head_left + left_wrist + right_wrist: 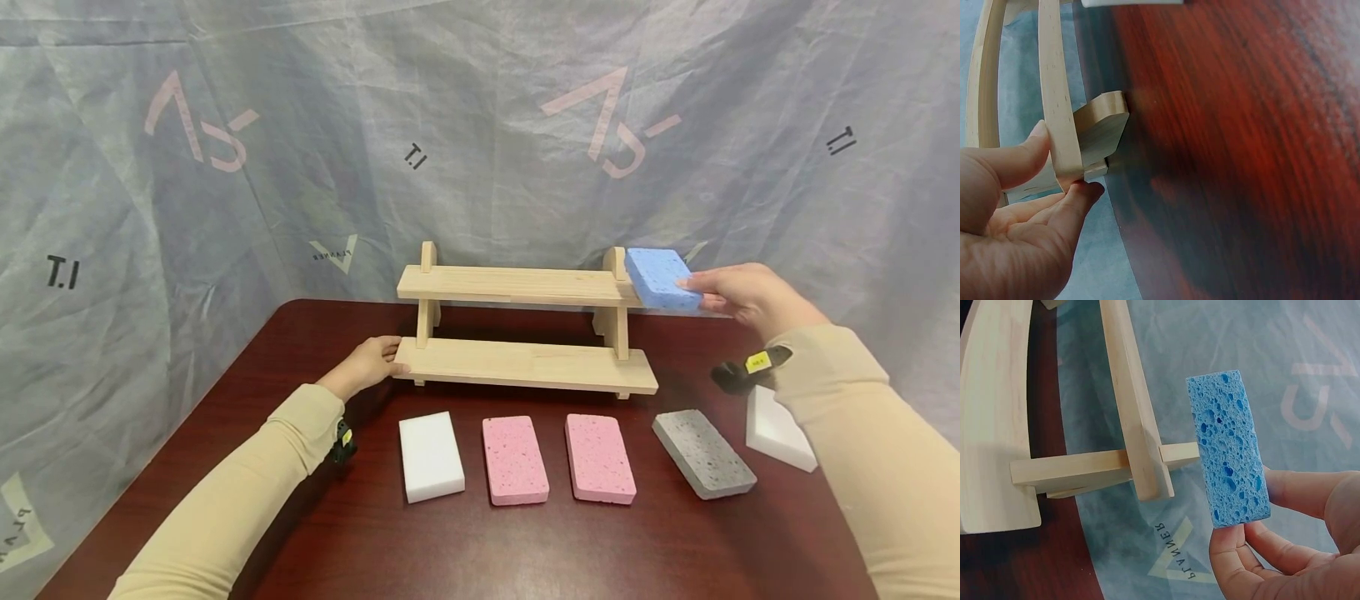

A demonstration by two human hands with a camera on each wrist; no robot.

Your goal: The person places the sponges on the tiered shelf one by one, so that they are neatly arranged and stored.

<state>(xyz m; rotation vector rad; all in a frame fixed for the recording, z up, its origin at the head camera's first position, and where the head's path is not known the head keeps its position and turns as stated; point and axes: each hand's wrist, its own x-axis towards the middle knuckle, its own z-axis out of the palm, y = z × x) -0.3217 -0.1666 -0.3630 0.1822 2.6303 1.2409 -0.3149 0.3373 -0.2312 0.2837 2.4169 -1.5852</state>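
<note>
A pale wooden two-tier rack [525, 362] stands toward the back of the dark table. My left hand [369, 364] grips the left end of its lower shelf; in the left wrist view the thumb lies on one face of the board [1060, 125] and the fingers on the other. My right hand [753, 296] holds a blue sponge [660, 277] by its right end, at the right end of the upper shelf [517, 285]. In the right wrist view the porous side of the blue sponge [1227, 450] faces the camera, pinched between thumb and fingers.
In front of the rack lie a white sponge [432, 457], two pink sponges [514, 461] and a grey sponge [703, 454]. Another white sponge [778, 429] lies at the right, partly hidden by my right sleeve. A grey printed cloth [480, 125] hangs behind the table [450, 550].
</note>
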